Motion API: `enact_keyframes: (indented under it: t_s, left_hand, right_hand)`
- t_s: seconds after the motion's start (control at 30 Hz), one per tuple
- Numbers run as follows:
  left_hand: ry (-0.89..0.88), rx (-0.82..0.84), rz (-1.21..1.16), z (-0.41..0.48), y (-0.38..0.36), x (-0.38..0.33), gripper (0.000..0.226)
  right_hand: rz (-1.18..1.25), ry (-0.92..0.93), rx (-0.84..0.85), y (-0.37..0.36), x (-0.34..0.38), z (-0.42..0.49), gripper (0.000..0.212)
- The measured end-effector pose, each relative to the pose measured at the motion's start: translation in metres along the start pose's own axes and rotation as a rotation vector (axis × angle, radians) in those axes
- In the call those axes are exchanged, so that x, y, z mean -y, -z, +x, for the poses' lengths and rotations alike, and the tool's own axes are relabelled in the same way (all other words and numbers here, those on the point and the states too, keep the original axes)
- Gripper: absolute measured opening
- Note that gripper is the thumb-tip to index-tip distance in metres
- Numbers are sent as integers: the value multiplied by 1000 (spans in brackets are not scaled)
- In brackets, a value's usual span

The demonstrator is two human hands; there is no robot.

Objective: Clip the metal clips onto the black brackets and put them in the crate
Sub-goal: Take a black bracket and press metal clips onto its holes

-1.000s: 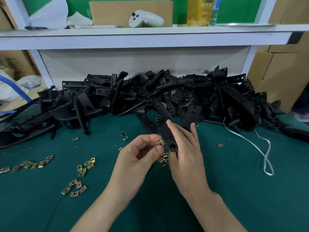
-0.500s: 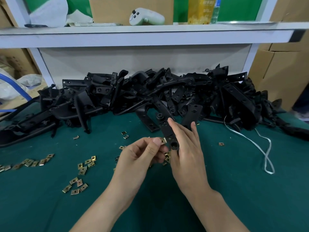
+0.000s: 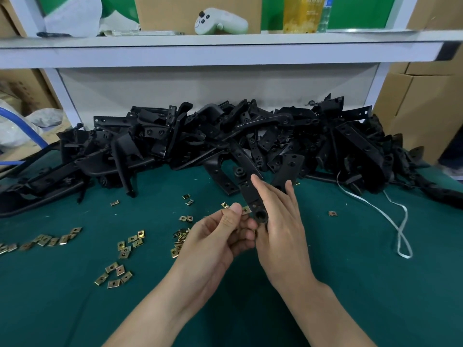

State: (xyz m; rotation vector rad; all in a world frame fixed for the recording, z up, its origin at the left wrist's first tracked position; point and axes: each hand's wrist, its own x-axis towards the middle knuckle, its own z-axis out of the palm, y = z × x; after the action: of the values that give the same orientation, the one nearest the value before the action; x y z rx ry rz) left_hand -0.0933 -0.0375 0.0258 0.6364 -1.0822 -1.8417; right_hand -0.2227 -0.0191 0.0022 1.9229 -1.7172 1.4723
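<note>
Left hand (image 3: 220, 239) is pinching a small square brass-coloured metal clip (image 3: 246, 210) between thumb and forefinger, holding it at the edge of a flat black plastic bracket (image 3: 248, 194). Right hand (image 3: 280, 221) is holding that bracket near its round hollow boss, fingers lying almost straight along it, thumb hidden. Both are hovering over the dark green matte tabletop (image 3: 350, 284). Loose shiny clips (image 3: 125, 252) are lying scattered to the left. A tangled heap of matte black brackets (image 3: 250, 141) is sitting behind.

A heap of black brackets (image 3: 200, 139) lines the green counter's (image 3: 350, 284) far edge; metal clips (image 3: 125, 246) lie scattered across its left half, a white cord (image 3: 405, 256) near its right.
</note>
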Motion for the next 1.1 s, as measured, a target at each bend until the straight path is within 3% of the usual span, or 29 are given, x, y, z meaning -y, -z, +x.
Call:
enact_keyframes:
  t_s: [0.6,0.67,0.83,1.1]
  left_hand:
    - [-50,19,2,0,2,3,23]
    - [-106,-15,63,-2,2,2,18]
    - [-342,-116,490,-8,-1,3,10]
    - [-379,-180,499,-11,-7,2,17]
  right_hand:
    - [16,-66,45,2,1,0,66]
    - [0,-67,41,2,1,0,70]
    - [-10,-66,37,3,-1,0,70]
    - [0,-54,59,3,0,0,70]
